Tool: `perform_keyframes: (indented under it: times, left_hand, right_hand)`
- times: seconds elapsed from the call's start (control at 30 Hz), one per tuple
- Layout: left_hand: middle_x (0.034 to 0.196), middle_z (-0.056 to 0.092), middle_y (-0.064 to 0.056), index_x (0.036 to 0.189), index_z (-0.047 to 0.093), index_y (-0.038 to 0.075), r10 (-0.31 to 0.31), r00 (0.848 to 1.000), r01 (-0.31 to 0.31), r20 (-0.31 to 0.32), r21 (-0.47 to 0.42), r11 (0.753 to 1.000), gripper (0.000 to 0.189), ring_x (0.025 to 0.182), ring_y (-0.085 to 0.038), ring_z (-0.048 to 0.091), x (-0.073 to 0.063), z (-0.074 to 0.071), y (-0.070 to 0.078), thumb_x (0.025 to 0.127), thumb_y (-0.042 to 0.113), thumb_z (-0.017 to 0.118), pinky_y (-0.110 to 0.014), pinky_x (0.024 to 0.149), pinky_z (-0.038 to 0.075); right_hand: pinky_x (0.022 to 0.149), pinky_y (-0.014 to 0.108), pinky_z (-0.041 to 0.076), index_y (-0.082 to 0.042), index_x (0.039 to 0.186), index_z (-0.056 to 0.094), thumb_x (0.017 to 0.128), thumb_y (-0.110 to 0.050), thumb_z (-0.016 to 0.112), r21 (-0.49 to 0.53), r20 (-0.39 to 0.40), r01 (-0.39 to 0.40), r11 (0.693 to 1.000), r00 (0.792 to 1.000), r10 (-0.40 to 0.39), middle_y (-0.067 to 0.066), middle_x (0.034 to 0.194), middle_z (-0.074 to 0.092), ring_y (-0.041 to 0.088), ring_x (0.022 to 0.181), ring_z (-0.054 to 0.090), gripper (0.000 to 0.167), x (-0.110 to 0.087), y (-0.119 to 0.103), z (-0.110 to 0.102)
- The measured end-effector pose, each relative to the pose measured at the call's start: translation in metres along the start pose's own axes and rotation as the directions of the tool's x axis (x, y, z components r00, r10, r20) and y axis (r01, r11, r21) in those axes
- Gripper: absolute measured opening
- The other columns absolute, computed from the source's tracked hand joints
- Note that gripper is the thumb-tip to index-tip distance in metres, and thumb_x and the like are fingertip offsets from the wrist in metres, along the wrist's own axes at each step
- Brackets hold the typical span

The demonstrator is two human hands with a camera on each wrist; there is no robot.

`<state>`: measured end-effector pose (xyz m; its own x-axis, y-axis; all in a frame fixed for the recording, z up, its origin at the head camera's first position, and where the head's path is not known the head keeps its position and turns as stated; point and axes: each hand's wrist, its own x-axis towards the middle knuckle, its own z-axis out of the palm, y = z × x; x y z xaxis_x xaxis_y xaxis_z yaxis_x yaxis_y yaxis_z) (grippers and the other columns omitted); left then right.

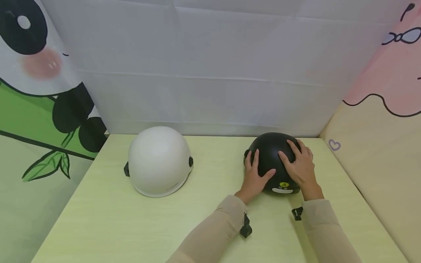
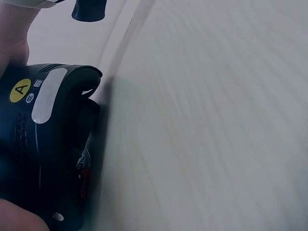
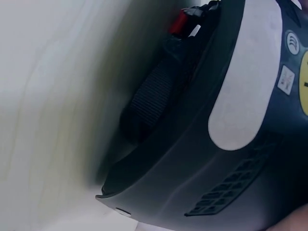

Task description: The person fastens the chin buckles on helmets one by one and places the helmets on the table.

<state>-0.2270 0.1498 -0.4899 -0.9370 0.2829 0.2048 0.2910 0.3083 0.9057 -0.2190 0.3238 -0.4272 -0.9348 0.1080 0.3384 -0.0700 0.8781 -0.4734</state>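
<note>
1. Right of center in the head view sits the black helmet, dome up, at the far part of the pale table.
2. My left hand lies spread against its left side, thumb apart from the fingers, touching the shell.
3. My right hand is spread wide over its right side and upper dome, fingers apart and touching the shell.
4. On the helmet's near side, between my 2 wrists, are a yellow sticker with the letter A and, below it, a white oblong label.
5. Across the upper part of the right wrist view, a dark strap and a red buckle piece show under the rim. I cannot tell whether the whole rim touches the table.
6. Left of center in the head view, 1 white helmet stands on the table, well apart from my hands.
7. Upper left of that frame is a panda-like drawing; upper right, a pink panel.
</note>
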Motion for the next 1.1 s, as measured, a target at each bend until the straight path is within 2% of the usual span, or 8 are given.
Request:
perform_keyframes:
  times: [0.3, 0.57, 1.1]
  left_hand:
    - [0.161, 0.001, -0.008, 0.158, 0.006, 0.032, 0.007, 1.0, -0.006, -0.023, 0.011, 1.0, 0.087, 0.143, -0.035, 0.018, -0.007, -0.007, -0.005, 0.093, 0.052, 0.06, -0.055, 0.106, 0.03]
    - [0.161, 0.001, -0.006, 0.158, 0.006, 0.033, -0.02, 0.999, 0.02, -0.027, 0.005, 1.0, 0.087, 0.143, -0.034, 0.02, -0.017, -0.01, -0.003, 0.093, 0.052, 0.06, -0.055, 0.106, 0.03]
    - [0.161, 0.001, -0.006, 0.158, 0.008, 0.032, -0.045, 0.998, 0.045, -0.044, -0.012, 0.999, 0.086, 0.142, -0.035, 0.02, -0.033, -0.027, 0.0, 0.093, 0.05, 0.061, -0.055, 0.106, 0.03]
  right_hand:
    - [0.086, 0.079, 0.026, -0.012, 0.149, 0.038, 0.097, -0.054, 0.048, -0.014, 0.019, 0.007, 1.0, 1.0, -0.007, 0.022, 0.154, 0.021, 0.051, 0.136, 0.017, 0.068, -0.004, -0.014, 0.001]
    - [0.083, 0.081, 0.025, -0.01, 0.148, 0.04, 0.097, -0.053, 0.048, -0.002, 0.014, 0.025, 1.0, 1.0, -0.025, 0.023, 0.154, 0.022, 0.055, 0.134, 0.018, 0.067, -0.01, -0.019, 0.0]
    - [0.081, 0.081, 0.026, -0.011, 0.148, 0.04, 0.096, -0.053, 0.05, 0.002, 0.026, 0.036, 0.999, 0.999, -0.036, 0.023, 0.153, 0.022, 0.054, 0.134, 0.018, 0.067, -0.019, -0.038, 0.004]
